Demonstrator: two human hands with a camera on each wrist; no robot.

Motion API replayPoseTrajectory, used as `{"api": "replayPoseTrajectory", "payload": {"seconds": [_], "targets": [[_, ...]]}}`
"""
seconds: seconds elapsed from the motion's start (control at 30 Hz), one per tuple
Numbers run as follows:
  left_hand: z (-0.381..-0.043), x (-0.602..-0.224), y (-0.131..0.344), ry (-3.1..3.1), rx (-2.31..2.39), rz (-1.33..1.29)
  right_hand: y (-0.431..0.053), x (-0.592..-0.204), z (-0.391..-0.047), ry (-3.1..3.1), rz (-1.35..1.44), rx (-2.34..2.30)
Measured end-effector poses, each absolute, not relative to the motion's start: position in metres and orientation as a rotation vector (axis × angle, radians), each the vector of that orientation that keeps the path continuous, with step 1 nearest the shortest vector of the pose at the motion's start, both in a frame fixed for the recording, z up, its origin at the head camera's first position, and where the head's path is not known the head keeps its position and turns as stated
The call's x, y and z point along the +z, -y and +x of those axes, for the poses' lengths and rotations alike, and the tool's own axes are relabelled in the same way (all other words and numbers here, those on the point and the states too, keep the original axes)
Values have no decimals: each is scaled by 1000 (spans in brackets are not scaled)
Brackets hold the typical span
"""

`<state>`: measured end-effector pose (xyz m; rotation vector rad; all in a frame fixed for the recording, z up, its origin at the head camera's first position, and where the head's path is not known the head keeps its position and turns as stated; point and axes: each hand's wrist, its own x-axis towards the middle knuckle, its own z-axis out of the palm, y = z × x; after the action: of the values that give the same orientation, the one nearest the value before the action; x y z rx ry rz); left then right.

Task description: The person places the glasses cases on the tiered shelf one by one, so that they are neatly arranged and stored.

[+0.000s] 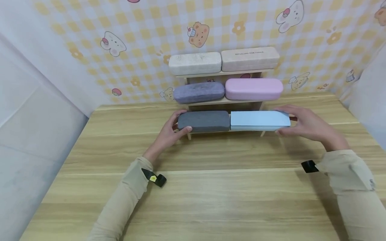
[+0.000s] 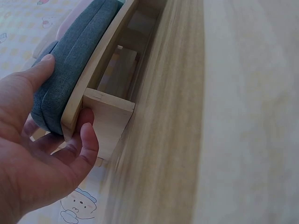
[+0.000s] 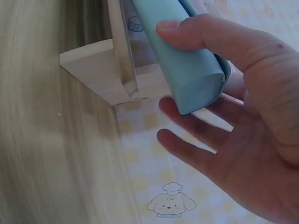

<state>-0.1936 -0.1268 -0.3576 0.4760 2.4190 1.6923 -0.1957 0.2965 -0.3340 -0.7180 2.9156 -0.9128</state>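
On the bottom tier of a small wooden rack (image 2: 110, 100), a dark grey glasses case (image 1: 203, 121) lies end to end with a light blue glasses case (image 1: 260, 119). My left hand (image 1: 169, 131) grips the outer end of the grey case, thumb on its front; in the left wrist view its lower fingertips reach the wooden shelf below. At the far end of the row, my right hand (image 1: 310, 125) holds the blue case, its thumb across the front face. Two fingers of that hand (image 3: 243, 126) spread past the case's end in the right wrist view.
On the middle tier sit a mottled purple case (image 1: 199, 92) and a pink case (image 1: 254, 89). The top tier bears a whitish case (image 1: 195, 63) and a beige case with printed lettering (image 1: 250, 58). Behind the wooden table (image 1: 193, 201) hangs a yellow checked cloth (image 1: 144, 40).
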Motion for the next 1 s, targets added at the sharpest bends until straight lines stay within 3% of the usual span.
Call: {"api": "replayPoseTrajectory", "payload": {"seconds": [0.47,0.7,1.0], "targets": [[-195,-360,128,-2422,1686,471,-286,-343,-201,-2795,-544,-1136],[-209,-386,134,-2416,1714,456,-288,-343,-204,-2724,-439,-1202],[-211,-388,133,-2428,1713,458,-296,-349,-206,-2659,-384,-1289]]}}
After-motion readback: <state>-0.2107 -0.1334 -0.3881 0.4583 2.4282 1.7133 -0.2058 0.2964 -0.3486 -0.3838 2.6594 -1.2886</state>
